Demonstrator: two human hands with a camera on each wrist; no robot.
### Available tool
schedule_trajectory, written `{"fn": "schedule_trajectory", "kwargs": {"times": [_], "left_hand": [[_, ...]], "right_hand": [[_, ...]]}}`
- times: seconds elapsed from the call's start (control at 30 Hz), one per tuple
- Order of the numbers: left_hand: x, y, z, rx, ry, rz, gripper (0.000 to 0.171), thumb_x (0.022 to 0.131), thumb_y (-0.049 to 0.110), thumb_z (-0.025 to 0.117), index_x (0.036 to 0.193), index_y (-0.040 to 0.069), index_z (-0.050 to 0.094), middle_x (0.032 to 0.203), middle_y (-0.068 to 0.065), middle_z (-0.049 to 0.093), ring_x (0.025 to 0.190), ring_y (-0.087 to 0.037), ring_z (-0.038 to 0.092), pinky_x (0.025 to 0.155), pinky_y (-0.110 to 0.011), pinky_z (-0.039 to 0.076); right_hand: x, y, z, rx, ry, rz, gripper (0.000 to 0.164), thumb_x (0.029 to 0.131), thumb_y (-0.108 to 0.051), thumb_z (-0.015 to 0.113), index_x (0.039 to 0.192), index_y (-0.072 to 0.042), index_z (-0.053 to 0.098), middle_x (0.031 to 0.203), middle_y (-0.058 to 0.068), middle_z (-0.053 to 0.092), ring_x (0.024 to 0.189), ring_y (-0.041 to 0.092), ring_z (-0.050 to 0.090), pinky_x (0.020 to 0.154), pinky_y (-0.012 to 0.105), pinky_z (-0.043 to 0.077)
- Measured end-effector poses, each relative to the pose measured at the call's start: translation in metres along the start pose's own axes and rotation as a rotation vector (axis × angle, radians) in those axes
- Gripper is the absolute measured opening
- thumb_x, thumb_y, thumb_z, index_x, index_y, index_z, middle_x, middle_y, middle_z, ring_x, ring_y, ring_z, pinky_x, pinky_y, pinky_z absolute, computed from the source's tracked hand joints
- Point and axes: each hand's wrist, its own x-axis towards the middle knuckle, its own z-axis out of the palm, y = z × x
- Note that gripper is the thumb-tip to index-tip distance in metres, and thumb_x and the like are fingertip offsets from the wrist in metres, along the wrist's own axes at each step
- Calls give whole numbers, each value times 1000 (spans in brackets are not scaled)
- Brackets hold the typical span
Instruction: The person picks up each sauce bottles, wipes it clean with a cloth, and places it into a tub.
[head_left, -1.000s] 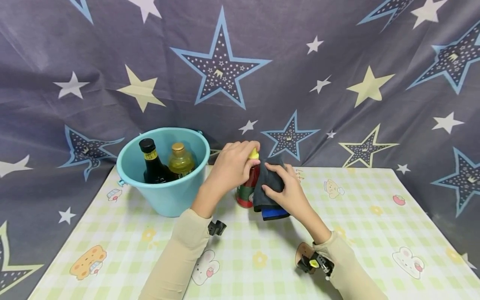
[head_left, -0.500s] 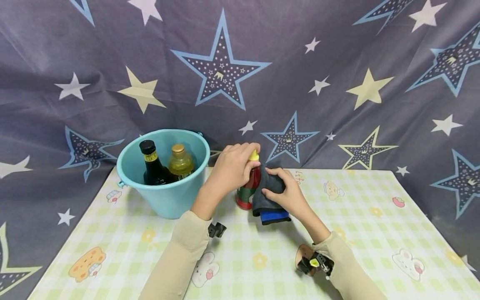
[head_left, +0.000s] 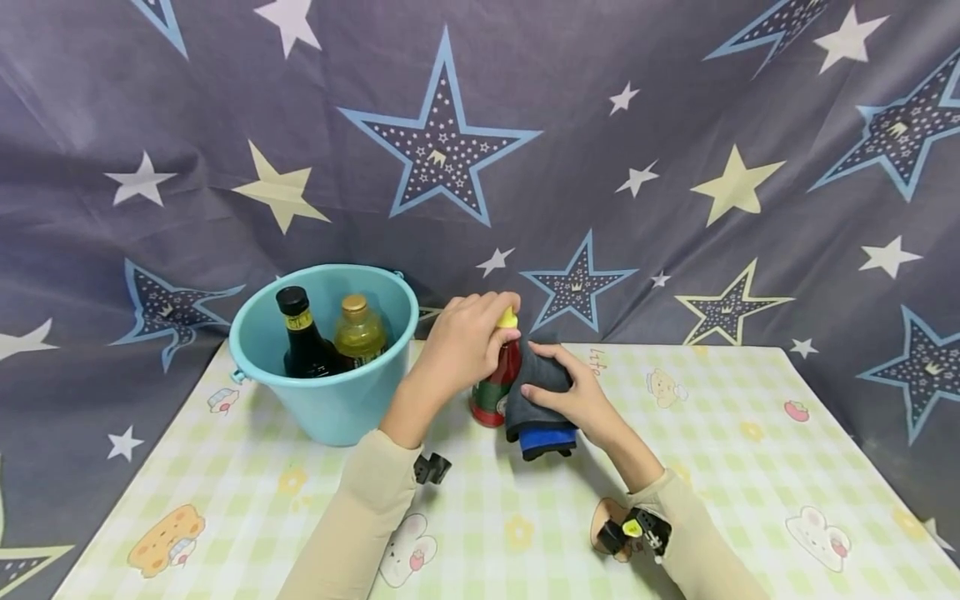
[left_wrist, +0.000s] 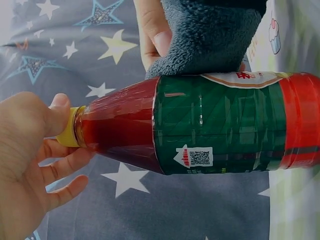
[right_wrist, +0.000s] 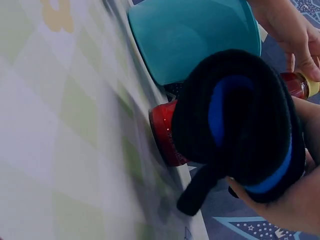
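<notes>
A bottle of dark red liquid [left_wrist: 120, 122] with a green and red label and a yellow cap [head_left: 507, 318] stands upright on the table. My left hand [head_left: 463, 346] pinches that cap between thumb and fingers. In my right hand [head_left: 581, 396] is a folded dark grey cloth [head_left: 536, 392] with a blue inner side. The left wrist view shows the fluffy cloth [left_wrist: 210, 37] against the bottle's side, near the upper label. From the right wrist view, the rolled cloth [right_wrist: 195, 115] hides most of the bottle, leaving its red base [right_wrist: 164, 132] in sight.
Left of the bottle stands a light blue bucket [head_left: 337, 408]. Inside it are a dark bottle with a black cap [head_left: 306, 337] and a yellow oil bottle with a gold cap [head_left: 360, 333]. A star-patterned curtain [head_left: 600, 150] hangs behind the checked tablecloth [head_left: 712, 483].
The right hand has shifted the cloth slightly down along the bottle, and the cloth's lower blue fold has changed shape. My left hand has stayed on the cap.
</notes>
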Motion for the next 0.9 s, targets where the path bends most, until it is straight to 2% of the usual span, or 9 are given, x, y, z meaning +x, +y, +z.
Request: {"fn": "schedule_trajectory", "kwargs": {"times": [0.1, 0.23, 0.4, 0.67, 0.9], "left_hand": [[-1, 1, 1, -5, 9, 5, 33, 100, 31, 65, 125, 11, 59, 98, -3, 66, 86, -22, 61, 92, -40, 52], [-2, 0, 0, -17, 9, -2, 33, 100, 31, 65, 125, 11, 59, 98, -3, 66, 86, -22, 61, 92, -41, 52], [-2, 0, 0, -20, 13, -4, 33, 100, 31, 65, 125, 12, 59, 99, -3, 66, 87, -23, 62, 93, -40, 52], [-3, -2, 0, -11, 21, -8, 32, 100, 31, 64, 124, 12, 59, 98, -3, 66, 88, -22, 62, 93, -41, 52], [-1, -1, -1, -22, 9, 3, 32, 100, 31, 65, 125, 12, 59, 100, -3, 66, 88, -23, 61, 93, -41, 52]], "right_hand": [[-1, 2, 1, 29, 3, 26, 60, 91, -14, 77, 146, -25, 55, 150, 7, 52, 111, 23, 63, 85, 29, 54], [1, 4, 3, 25, 21, 13, 59, 90, -11, 78, 145, -20, 57, 150, 10, 52, 117, 26, 62, 89, 28, 53], [2, 8, 7, -13, 19, 6, 58, 89, -6, 78, 143, -14, 58, 147, 16, 55, 112, 30, 64, 85, 29, 54], [4, 14, 12, -163, -6, 3, 59, 88, -6, 78, 143, -13, 58, 146, 16, 55, 117, 34, 61, 87, 36, 52], [2, 15, 15, -325, 9, 5, 57, 86, -7, 80, 140, -10, 61, 136, 19, 58, 123, 37, 55, 101, 53, 47]]}}
